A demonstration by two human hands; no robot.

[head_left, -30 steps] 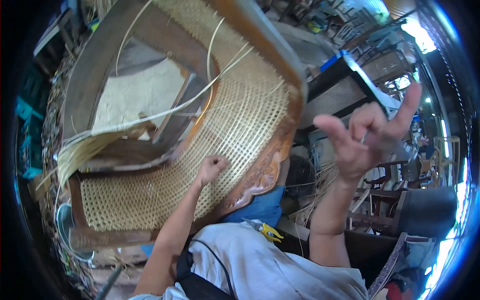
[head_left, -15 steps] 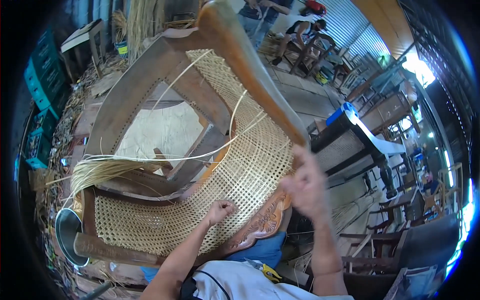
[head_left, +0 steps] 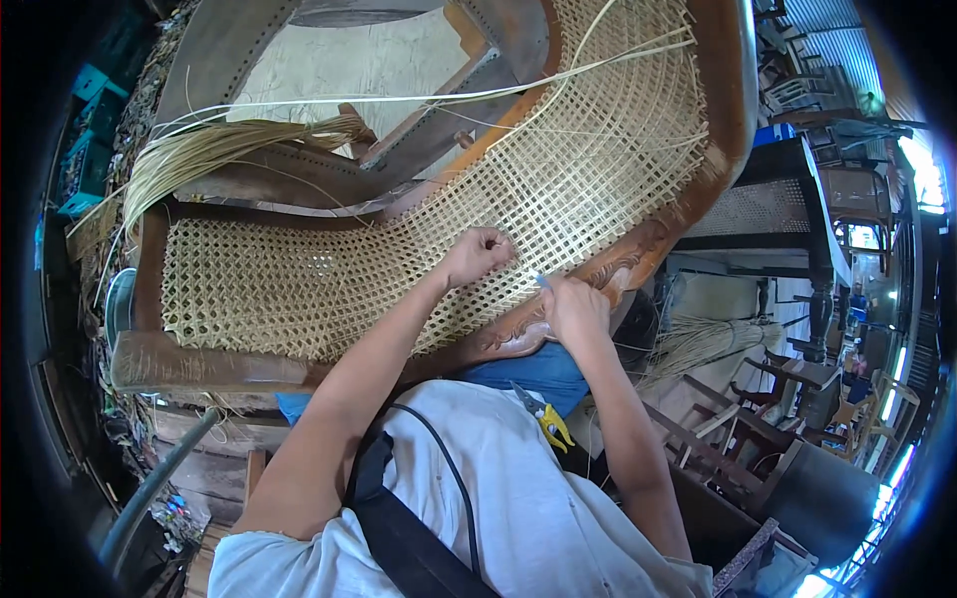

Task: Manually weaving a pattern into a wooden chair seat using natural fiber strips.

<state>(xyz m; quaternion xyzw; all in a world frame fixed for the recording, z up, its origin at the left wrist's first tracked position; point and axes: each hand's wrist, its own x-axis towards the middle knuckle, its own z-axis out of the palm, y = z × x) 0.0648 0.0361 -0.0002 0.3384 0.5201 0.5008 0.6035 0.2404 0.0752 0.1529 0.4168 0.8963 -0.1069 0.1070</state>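
A wooden chair frame (head_left: 239, 379) with woven cane mesh (head_left: 299, 289) lies across my lap, its front rail carved (head_left: 618, 267). My left hand (head_left: 478, 256) rests on the mesh near the middle, fingers curled in a pinch; whatever they hold is too fine to make out. Close to its right, at the mesh's near edge by the carving, my right hand (head_left: 578, 311) is closed, with a small blue-grey tip (head_left: 544, 283) showing at its fingers. Loose pale cane strands (head_left: 399, 98) run over the upper mesh.
A bundle of cane strands (head_left: 189, 159) hangs over the frame at left. Yellow-handled pliers or snips (head_left: 551, 424) lie at my lap. A metal bucket (head_left: 120, 304) stands left, a dark caned bench (head_left: 748, 209) right. Coiled cane (head_left: 698, 344) and more chairs (head_left: 768, 399) lie beyond.
My right hand has come down and left from the frame's right side to the mesh edge beside my left hand. My view has tilted down. The left hand stays on the mesh.
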